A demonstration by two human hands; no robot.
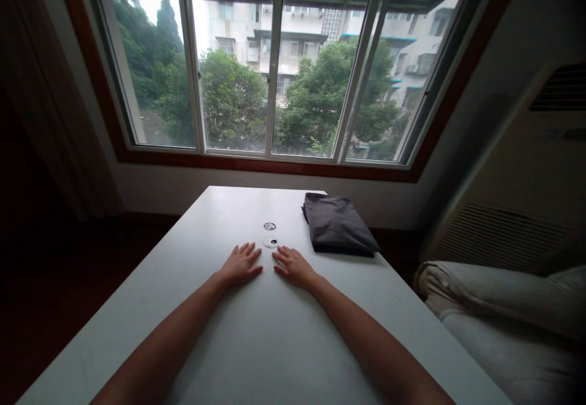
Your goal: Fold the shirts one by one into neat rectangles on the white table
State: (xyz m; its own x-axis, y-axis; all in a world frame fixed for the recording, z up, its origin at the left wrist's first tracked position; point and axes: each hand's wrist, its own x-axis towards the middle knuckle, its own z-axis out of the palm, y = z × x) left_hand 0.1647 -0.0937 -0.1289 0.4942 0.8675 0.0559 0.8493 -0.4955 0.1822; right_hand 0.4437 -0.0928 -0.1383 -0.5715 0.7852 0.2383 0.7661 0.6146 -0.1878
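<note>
My left hand (242, 264) lies palm down on the white table (270, 344), its fingers spread and holding nothing. Close by on the right, my right hand (294, 266) rests flat in the same way, also with nothing in it. Just beyond the fingertips is a round grommet (270, 242) with a small dark opening, and a second round hole (270, 226) shows behind it. A folded dark grey cloth (339, 223) lies at the table's far right edge, beyond my right hand and touched by neither hand.
Behind the table's far edge is a wall with a wide window (270, 156). A pale cushioned seat (503, 295) stands to the right, with a tall vented unit (503, 209) behind it. A curtain (59, 118) hangs at the left.
</note>
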